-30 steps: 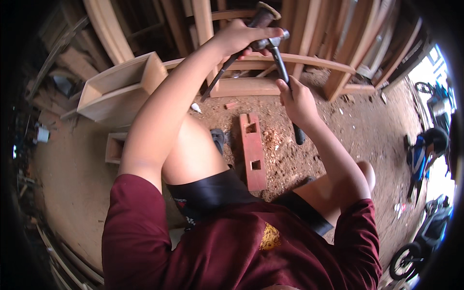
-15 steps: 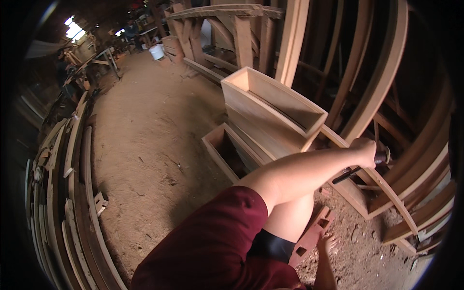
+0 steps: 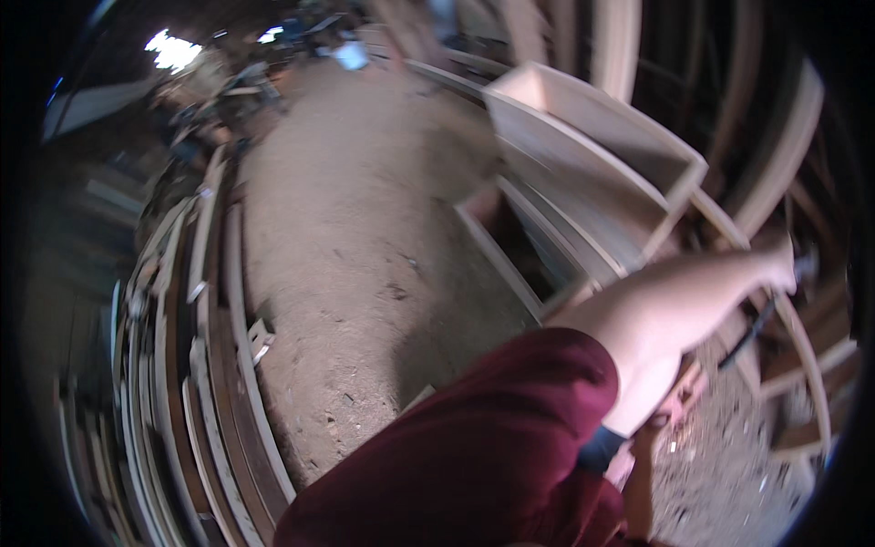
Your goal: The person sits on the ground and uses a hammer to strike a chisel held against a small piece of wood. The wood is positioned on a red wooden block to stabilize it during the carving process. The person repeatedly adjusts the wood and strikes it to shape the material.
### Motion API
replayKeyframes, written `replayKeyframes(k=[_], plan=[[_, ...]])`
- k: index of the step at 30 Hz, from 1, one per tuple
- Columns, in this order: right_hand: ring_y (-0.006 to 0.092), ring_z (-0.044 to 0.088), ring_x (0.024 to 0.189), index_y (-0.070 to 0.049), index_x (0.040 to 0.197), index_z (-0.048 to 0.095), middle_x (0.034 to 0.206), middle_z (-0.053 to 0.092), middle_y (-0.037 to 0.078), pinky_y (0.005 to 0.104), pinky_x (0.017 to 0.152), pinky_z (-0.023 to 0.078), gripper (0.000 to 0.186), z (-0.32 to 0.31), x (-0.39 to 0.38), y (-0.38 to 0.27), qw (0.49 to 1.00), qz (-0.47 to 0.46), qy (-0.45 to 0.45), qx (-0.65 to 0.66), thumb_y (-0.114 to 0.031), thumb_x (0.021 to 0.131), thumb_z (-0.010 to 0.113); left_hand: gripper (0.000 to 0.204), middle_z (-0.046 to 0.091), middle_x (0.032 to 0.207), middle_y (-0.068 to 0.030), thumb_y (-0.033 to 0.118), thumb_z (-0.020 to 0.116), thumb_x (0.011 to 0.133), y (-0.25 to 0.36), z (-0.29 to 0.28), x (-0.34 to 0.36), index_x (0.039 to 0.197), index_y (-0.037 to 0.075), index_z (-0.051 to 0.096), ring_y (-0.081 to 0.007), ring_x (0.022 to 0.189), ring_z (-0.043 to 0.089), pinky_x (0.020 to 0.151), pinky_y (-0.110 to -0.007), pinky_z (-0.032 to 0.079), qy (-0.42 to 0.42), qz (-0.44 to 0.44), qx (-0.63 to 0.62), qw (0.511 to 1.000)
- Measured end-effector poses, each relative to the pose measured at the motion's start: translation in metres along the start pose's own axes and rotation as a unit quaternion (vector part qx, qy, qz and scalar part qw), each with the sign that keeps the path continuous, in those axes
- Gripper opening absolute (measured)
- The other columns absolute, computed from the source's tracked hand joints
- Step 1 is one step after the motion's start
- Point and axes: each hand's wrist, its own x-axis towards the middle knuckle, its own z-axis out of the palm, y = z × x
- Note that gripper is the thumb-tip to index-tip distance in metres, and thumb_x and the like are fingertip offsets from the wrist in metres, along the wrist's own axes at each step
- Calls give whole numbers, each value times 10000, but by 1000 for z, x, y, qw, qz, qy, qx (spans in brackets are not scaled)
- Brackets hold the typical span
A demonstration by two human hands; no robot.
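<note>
At the right of the blurred view, my left hand (image 3: 777, 264) is closed on a metal hammer-like tool (image 3: 804, 270). A long dark bar (image 3: 746, 339) hangs below it, beside a curved pale wooden rail. My right hand (image 3: 649, 430) is low, near a reddish block with square holes (image 3: 684, 392). It is smeared and partly behind my left arm and leg, so I cannot make out its fingers.
Pale open wooden boxes (image 3: 583, 196) stand beside my left arm, with upright timbers (image 3: 620, 41) behind. Long boards (image 3: 239, 365) lie along the left of the dirt floor (image 3: 328, 228). A light blue bucket (image 3: 351, 55) stands far back.
My view has swung left toward the boards and boxes, shifting these rightward in the picture. My right hand has left the hammer handle it held and dropped low beside the block.
</note>
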Motion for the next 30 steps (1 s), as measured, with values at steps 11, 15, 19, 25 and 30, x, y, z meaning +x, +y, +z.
replayKeyframes(k=[11,15,19,25,30], plan=[[131,590,886,-25,1175,656,973,667,43,290,801,475,350,-121,-53,46,907,110,399,76,-255,923,579,332,673,797,-127,182,805,695,-15,-36,15,937,-2,672,-215,686,650,650,-332,523,-46,62,-109,991],[170,614,824,-4,1083,664,891,676,83,303,729,490,432,-117,-58,60,882,207,415,86,-401,917,628,246,670,735,-93,150,789,723,-4,-16,15,900,18,680,-169,618,635,574,-317,511,-47,75,-107,990],[335,680,950,39,1141,643,972,695,237,402,813,512,544,-117,-62,65,881,228,406,-85,-421,851,647,207,659,662,-71,166,806,705,5,-19,5,764,13,680,-133,567,622,524,-293,493,-26,22,-14,999],[317,683,905,7,1037,673,931,701,196,402,791,522,475,-123,-64,24,858,282,398,-161,-408,808,651,211,666,653,-66,165,799,697,19,-15,4,741,-3,678,-128,556,619,526,-291,488,-27,20,-13,999],[357,544,1147,-25,1209,482,1215,555,205,468,927,475,795,-31,-29,-80,815,296,281,-412,-561,691,758,212,667,702,-55,75,786,700,21,-16,1,854,-18,675,-126,571,609,504,-270,473,-47,23,16,999]])
